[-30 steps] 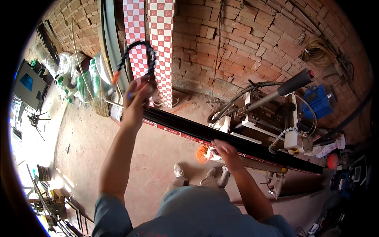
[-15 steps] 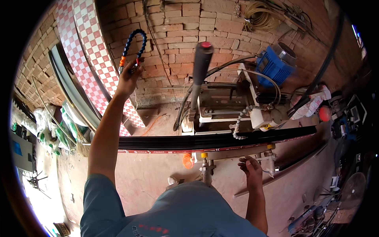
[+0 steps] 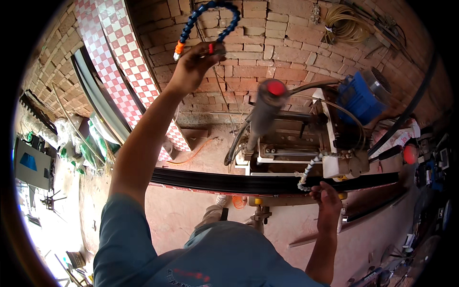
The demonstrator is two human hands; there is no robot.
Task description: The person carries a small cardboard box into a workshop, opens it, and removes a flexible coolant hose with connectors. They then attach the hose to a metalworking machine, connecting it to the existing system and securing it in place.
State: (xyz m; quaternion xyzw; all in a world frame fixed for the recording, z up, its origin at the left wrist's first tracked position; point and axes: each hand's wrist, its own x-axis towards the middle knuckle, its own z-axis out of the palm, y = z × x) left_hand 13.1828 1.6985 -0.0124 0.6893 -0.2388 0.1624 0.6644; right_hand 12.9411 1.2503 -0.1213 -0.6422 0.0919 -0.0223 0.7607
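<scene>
The left hand (image 3: 197, 63) grips the blue hose (image 3: 193, 19), looped above! Right hand (image 3: 329, 203) curls near black bars (image 3: 239, 183), hold unclear; brick wall (image 3: 258, 53) beyond.

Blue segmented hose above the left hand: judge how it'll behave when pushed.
The blue, segmented, plastic-looking hose probably flexes yet holds its shape, since it arches unsupported above the left hand. It's likely light for its size, being slim and held up one-handed. Its orange end may wobble, hanging free.
</scene>
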